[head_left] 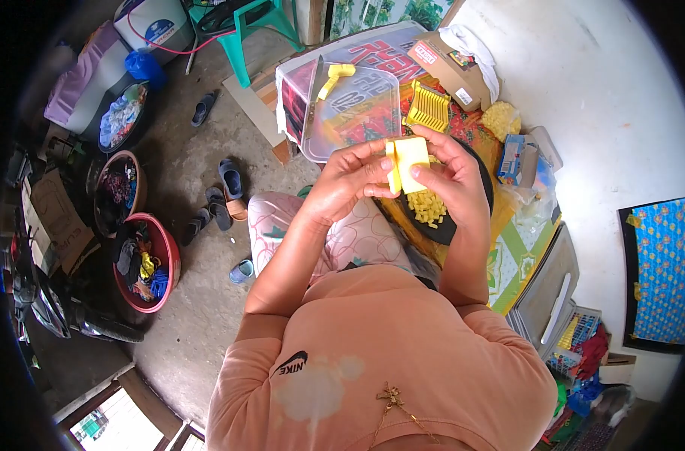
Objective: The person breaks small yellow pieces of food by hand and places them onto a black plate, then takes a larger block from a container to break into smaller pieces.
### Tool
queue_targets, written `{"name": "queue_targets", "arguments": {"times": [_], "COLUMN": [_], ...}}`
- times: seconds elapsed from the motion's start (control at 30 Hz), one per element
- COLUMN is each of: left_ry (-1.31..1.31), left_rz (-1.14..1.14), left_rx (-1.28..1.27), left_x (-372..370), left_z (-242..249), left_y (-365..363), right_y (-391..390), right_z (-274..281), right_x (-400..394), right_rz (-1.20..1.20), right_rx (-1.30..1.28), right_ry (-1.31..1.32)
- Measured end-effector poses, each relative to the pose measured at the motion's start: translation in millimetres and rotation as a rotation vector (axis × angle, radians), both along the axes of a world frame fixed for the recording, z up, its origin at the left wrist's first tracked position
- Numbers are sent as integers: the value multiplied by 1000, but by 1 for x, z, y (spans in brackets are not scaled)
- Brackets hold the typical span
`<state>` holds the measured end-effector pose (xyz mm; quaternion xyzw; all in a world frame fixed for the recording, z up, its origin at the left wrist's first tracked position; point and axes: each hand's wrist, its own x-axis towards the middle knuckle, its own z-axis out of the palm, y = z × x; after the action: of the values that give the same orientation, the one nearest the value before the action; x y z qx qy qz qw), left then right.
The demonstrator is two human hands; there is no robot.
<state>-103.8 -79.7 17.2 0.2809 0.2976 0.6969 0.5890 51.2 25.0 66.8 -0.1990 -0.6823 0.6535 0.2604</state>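
In front of my chest I hold up a smooth yellow block point(413, 159) between both hands. My left hand point(355, 174) pinches a narrow yellow slab point(393, 168) that lies along the block's left side. The thumb and fingers of my right hand point(456, 179) are closed on the block's right side. Just below the block, a heap of small yellow pieces point(428, 209) lies on a round black tray point(480, 169), partly hidden by my right hand. Beyond my hands sits a ridged yellow piece point(428, 107) with parallel slots.
A clear plastic tub point(390, 113) with yellow bars point(337, 75) stands at the back of the low table. Near the wall are a cardboard box point(456, 71), a round yellow bundle point(501, 119) and a blue box point(512, 159). Laundry basins point(173, 259) and slippers point(231, 178) are on the left floor.
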Motion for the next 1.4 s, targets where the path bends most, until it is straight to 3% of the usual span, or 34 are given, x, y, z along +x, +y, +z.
{"name": "queue_targets", "arguments": {"times": [0.17, 0.93, 1.13, 1.23, 1.4], "left_ry": [57, -153, -250, -233, -173], "left_rz": [73, 28, 60, 129, 183], "left_rx": [-35, -31, -94, -108, -110], "left_x": [4, -3, -9, -15, -15], "left_z": [0, -7, -5, -22, -34], "left_y": [3, 2, 1, 5, 7], "right_y": [-1, 4, 28, 71, 125], "right_z": [1, -1, -4, -46, -153], "right_x": [-1, 2, -3, -30, -77], "right_rz": [-4, -3, -138, -250, -290], "right_rx": [-6, -69, -52, 22, 477], "right_ry": [-17, 13, -12, -157, -367]}}
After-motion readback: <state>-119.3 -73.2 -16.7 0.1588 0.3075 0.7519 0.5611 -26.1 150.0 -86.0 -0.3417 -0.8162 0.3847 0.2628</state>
